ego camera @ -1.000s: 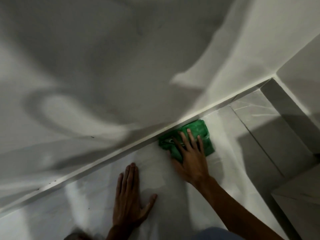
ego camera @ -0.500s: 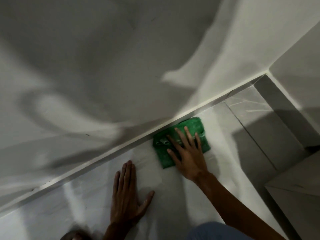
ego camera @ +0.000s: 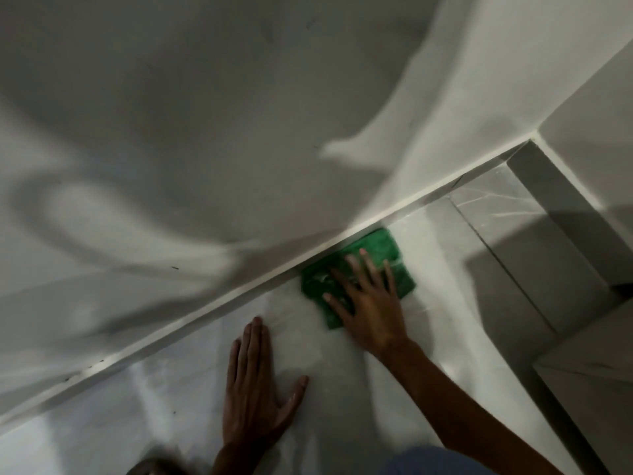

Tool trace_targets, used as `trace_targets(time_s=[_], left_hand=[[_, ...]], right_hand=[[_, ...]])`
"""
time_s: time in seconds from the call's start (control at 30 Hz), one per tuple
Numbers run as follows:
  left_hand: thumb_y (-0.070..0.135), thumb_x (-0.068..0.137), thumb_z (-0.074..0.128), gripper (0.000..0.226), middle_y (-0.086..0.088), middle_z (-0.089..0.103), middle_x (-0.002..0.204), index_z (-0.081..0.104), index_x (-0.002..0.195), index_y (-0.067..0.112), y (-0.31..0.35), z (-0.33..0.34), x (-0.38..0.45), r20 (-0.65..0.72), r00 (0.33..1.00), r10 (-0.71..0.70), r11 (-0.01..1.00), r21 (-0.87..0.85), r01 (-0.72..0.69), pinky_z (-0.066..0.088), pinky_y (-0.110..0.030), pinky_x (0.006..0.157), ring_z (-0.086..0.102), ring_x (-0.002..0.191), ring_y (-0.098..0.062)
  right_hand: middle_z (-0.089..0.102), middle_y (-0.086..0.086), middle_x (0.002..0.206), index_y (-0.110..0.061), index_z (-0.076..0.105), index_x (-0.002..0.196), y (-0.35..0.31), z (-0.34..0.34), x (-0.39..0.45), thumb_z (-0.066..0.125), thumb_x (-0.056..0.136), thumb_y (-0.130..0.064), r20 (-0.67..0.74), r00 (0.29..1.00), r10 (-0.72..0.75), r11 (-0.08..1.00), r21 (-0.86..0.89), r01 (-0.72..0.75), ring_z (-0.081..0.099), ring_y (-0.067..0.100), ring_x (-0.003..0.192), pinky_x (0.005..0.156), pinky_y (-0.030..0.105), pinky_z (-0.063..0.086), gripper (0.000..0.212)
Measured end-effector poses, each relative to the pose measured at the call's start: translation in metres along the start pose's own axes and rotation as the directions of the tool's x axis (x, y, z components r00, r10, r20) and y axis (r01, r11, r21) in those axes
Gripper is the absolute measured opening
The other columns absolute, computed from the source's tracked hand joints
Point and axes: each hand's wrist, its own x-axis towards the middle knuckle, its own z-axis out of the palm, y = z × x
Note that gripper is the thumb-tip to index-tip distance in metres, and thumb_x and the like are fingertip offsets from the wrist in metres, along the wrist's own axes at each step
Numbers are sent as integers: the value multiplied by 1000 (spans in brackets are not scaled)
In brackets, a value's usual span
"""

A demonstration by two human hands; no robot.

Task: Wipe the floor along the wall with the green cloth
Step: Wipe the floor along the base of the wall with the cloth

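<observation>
- Head view: the green cloth lies right of centre in the frame, on the pale floor, its upper edge against the skirting at the foot of the wall.
- The right hand presses flat on the cloth, fingers straight and spread.
- The left hand, lower centre, rests flat on the bare floor, fingers straight and together, thumb out.

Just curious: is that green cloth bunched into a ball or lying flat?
Flat. The green cloth lies spread on the floor against the wall, right hand pressing it.
</observation>
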Motion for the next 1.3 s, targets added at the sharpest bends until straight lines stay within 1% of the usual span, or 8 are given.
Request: trace_targets(time_s=[0.17, 0.43, 0.53, 0.7, 1.0, 1.1, 1.17, 1.3], left_hand=[[80, 102, 46, 112, -15, 19, 188, 25, 175, -1, 2, -1, 1, 2, 1000, 2, 1000, 4, -2, 11, -45, 144, 21, 175, -34], [81, 100, 45, 114, -11, 15, 190, 20, 177, 2, -1, 2, -1, 11, 1000, -11, 1000, -4, 12, 10, -45, 145, 16, 177, -29], [79, 101, 49, 112, -10, 15, 190, 18, 178, 4, 0, 3, -1, -4, 1000, -5, 1000, -18, 5, 10, -44, 145, 16, 177, -29], [81, 101, 47, 113, -11, 15, 190, 18, 178, 4, 1, 2, -1, 16, 1000, -16, 1000, -1, 16, 8, -44, 145, 15, 177, -28], [81, 100, 46, 114, -12, 16, 189, 16, 179, 5, 0, 0, 0, 54, 998, -40, 998, -43, 42, 4, -40, 145, 14, 176, -26], [92, 96, 34, 117, -10, 17, 188, 12, 179, 12, 1, -17, 0, 136, 984, -118, 983, -127, 135, 7, -35, 143, 22, 173, -27], [96, 87, 40, 120, -4, 15, 189, 0, 176, 27, 11, -41, 4, 249, 944, -216, 950, -168, 262, 18, -39, 142, 24, 173, -27], [101, 86, 22, 120, 3, 4, 190, -4, 178, 29, 25, -107, 18, 364, 908, -209, 948, -152, 279, 24, -45, 141, 20, 175, -23]], right_hand=[[44, 12, 173, -22, 58, 155, -35, 4, 6, 48, 107, -65, -87, 958, 273, 960, 94, -264, 22, 37, 169, 137, 62, 4, 66], [53, 5, 167, -32, 64, 148, -48, 13, -10, 48, 112, -55, -10, 994, -112, 990, 86, 112, 39, 33, 162, 131, 66, 27, 46], [56, 6, 166, -24, 69, 145, -12, -2, 2, 51, 112, -46, -85, 995, 43, 997, 61, -38, 40, 36, 162, 131, 65, 29, 43], [56, 16, 165, -13, 71, 143, -42, -1, 12, 44, 110, -41, -106, 941, 321, 919, 276, -282, 37, 41, 162, 131, 70, 25, 51], [68, 10, 152, -18, 78, 133, -91, 11, -9, 65, 107, -29, -103, 994, 26, 920, 390, 16, 51, 34, 155, 133, 64, 23, 31], [71, 9, 149, -14, 76, 135, -80, -11, -16, 58, 112, -33, 78, 994, -77, 916, 398, 40, 53, 30, 154, 134, 62, 24, 35], [71, 12, 147, -10, 72, 138, -71, -36, -21, 52, 116, -33, 289, 955, -69, 874, 480, -82, 56, 29, 150, 135, 56, 24, 38], [70, 14, 146, -12, 64, 147, -52, -97, -48, 46, 118, -38, 601, 797, 60, 454, 694, -558, 66, 30, 134, 122, 47, 49, 43]])
